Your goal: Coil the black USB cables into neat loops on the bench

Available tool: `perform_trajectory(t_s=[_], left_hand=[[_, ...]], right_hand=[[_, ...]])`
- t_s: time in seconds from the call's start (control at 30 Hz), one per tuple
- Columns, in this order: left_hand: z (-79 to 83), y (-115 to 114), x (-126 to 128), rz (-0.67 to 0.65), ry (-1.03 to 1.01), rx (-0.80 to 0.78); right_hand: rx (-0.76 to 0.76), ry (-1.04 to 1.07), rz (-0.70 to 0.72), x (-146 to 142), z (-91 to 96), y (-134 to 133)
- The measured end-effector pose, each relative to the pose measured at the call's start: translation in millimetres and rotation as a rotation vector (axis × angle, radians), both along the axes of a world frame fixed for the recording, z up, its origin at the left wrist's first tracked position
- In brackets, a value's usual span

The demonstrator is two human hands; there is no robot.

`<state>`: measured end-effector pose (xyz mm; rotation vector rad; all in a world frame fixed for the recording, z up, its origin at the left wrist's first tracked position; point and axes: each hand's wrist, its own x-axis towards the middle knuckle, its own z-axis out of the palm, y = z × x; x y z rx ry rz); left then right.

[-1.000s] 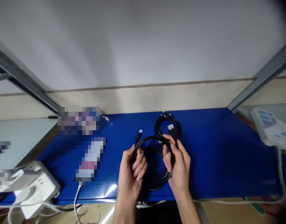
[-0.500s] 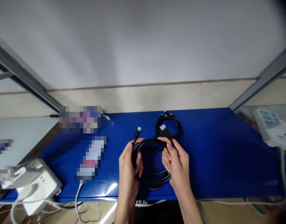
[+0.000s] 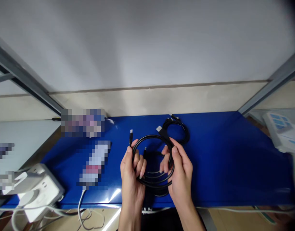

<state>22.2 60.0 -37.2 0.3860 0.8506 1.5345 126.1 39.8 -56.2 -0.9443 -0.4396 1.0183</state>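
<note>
A coiled black cable [image 3: 152,183] is held up over the blue table mat [image 3: 224,160] between both hands. My left hand [image 3: 131,173] grips the coil's left side with fingers wrapped round it, and one plug end [image 3: 131,136] sticks up above that hand. My right hand [image 3: 179,175] holds the coil's right side, fingers curled through the loop, with the other plug [image 3: 160,129] pointing up-left above it. A second, smaller black cable coil [image 3: 178,128] lies on the mat just behind the hands.
A white power strip [image 3: 34,189] with white leads sits at the mat's left front corner. A blurred packet [image 3: 95,163] and another blurred item [image 3: 82,122] lie left of the hands. A white device [image 3: 282,131] stands at the right edge. Grey frame bars rise on both sides.
Both hands have turned the coil and drawn it together into a tighter ring. The plug ends have swung left, and the right hand has shifted from the plug to the coil's side.
</note>
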Motion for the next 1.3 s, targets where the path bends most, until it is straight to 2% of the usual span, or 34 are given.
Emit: perform_trajectory(t_s=[0.1,0.17,0.43,0.5,0.7,0.83,0.97,1.1,1.2,1.3], left_hand=[[-1.8,0,-3,-0.156,0.058,-0.04],[-1.1,0,-4,-0.207,0.048,-0.047],[1.5,0,0,-0.087,-0.086,-0.064],[1.7,0,1,-0.069,-0.095,-0.062],[2.4,-3,2,-0.002,-0.104,-0.046],[2.4,-4,2,0.041,-0.104,-0.046],[2.4,-2,4,0.072,-0.13,-0.107],[1.4,-1,6,-0.023,-0.083,-0.126],[0.6,-4,7,-0.096,0.026,-0.083],[-0.1,-7,8,-0.106,0.111,-0.055]], right_hand=[[-0.006,0.094,-0.036,-1,4.9,-1],[-0.002,0.133,-0.047,2,7.2,-1],[-0.062,0.238,0.089,7,2.0,3],[-0.058,0.188,0.092,5,1.4,2],[-0.028,-0.152,0.038,1,-7.0,-2],[-0.081,-0.275,0.086,3,-13.4,0],[-0.148,-0.092,0.14,5,-11.2,2],[-0.144,0.122,0.117,6,-8.3,3],[-0.11,0.149,0.094,8,-7.5,3],[-0.091,0.062,0.06,10,-7.8,3]])
